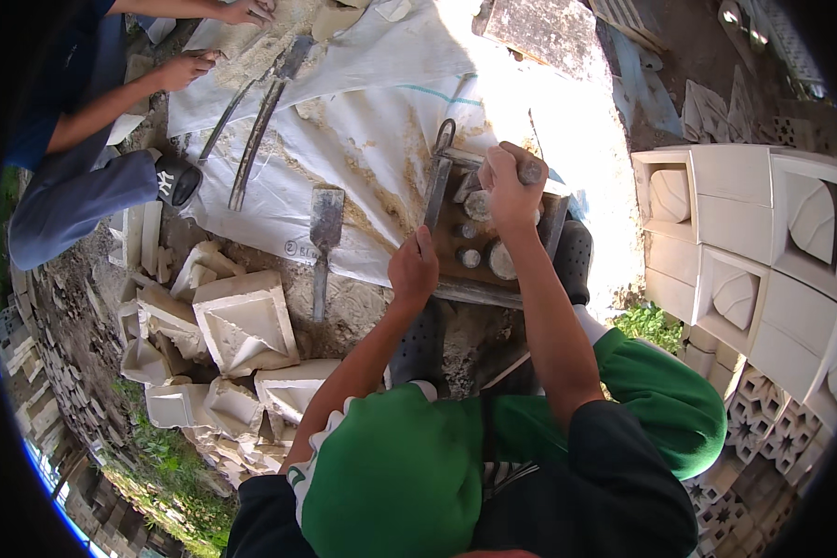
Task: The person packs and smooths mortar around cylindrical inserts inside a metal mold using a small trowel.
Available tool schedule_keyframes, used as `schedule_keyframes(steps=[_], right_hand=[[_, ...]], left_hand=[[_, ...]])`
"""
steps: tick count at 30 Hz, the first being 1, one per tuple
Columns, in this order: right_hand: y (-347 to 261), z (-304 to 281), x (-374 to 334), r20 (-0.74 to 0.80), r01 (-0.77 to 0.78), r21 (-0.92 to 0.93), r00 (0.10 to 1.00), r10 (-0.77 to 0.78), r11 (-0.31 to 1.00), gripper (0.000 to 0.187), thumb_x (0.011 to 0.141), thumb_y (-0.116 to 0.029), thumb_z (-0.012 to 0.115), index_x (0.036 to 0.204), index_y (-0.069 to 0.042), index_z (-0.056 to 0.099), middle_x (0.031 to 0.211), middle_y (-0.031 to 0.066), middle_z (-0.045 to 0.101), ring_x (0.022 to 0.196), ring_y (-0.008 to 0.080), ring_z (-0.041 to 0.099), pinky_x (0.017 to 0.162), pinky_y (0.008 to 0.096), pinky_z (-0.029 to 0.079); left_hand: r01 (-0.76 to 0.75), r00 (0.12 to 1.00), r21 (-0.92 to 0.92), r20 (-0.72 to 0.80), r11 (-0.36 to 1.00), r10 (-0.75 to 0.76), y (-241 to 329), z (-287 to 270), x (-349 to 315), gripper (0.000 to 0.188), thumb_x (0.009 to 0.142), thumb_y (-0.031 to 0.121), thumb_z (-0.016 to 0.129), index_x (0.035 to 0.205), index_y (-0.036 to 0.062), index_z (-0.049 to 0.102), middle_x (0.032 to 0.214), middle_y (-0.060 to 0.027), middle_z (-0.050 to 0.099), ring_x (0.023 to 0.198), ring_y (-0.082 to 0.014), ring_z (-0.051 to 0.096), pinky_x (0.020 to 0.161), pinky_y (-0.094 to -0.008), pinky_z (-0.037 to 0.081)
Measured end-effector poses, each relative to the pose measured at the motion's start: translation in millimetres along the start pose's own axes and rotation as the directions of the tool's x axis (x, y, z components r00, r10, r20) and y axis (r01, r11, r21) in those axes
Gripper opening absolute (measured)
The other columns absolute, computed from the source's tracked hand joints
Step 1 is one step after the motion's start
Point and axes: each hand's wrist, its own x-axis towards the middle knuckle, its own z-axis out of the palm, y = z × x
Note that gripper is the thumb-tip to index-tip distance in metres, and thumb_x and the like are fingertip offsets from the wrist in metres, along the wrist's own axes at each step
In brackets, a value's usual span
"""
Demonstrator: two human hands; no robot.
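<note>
In front of me a rectangular metal mould [479, 294] stands on the ground, with several round metal cylinders [502, 261] inside and a looped handle [445, 133] at its far left corner. My left hand [413, 269] is closed at the near end of the mould's left side bar, thumb pointing up. Over the mould's far right part, my right hand [511, 191] grips a tool by its thick brown wooden handle [530, 171]; the tool's working end is hidden by the hand and cannot be made out.
A flat trowel [326, 219] and a long metal bar [257, 144] lie on or beside the white sheet [344, 139]. Broken pale block pieces [244, 321] are heaped at left. Stacked pale blocks [733, 186] stand at right. Another person's hand [188, 70] works at the upper left.
</note>
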Motion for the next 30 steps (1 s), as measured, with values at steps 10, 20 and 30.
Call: schedule_keyframes(steps=[10,20,30], right_hand=[[-19.4,-6.9,-1.1,0.203,0.119,-0.147,0.975,-0.087,0.982,0.039,0.092,-0.005,0.046,0.054,-0.006,0.038,0.052,0.0023,0.040,0.048,0.0103,0.034,0.045,0.0277,0.028],[-38.7,-40.2,11.8,0.279,0.103,-0.292,0.960,-0.018,0.951,0.044,0.100,-0.014,0.048,0.059,-0.002,0.045,0.057,0.0044,0.047,0.055,0.0136,0.047,0.054,0.0282,0.041],[-30.7,-28.9,13.7,0.349,0.257,-0.271,0.924,-0.154,0.928,0.044,0.101,-0.018,0.045,0.059,-0.002,0.046,0.060,0.0077,0.051,0.057,0.0181,0.051,0.060,0.0327,0.044]], left_hand=[[0.140,0.981,-0.207,0.161,0.968,-0.108,-8.6,-4.8,6.3,0.046,0.104,0.040,0.042,0.107,0.0010,0.067,0.096,-0.0197,0.069,0.090,-0.0367,0.066,0.079,-0.0432,0.049],[0.152,0.988,-0.071,0.040,0.986,-0.149,-119.1,-92.2,-141.5,0.028,0.100,0.027,0.053,0.097,0.0017,0.063,0.075,-0.0096,0.064,0.068,-0.0184,0.061,0.067,-0.0331,0.049],[0.452,0.866,0.247,0.111,0.857,-0.488,-136.8,-108.9,-257.1,0.027,0.098,0.028,0.056,0.097,0.0025,0.064,0.077,-0.0099,0.065,0.072,-0.0198,0.063,0.069,-0.0341,0.049]])
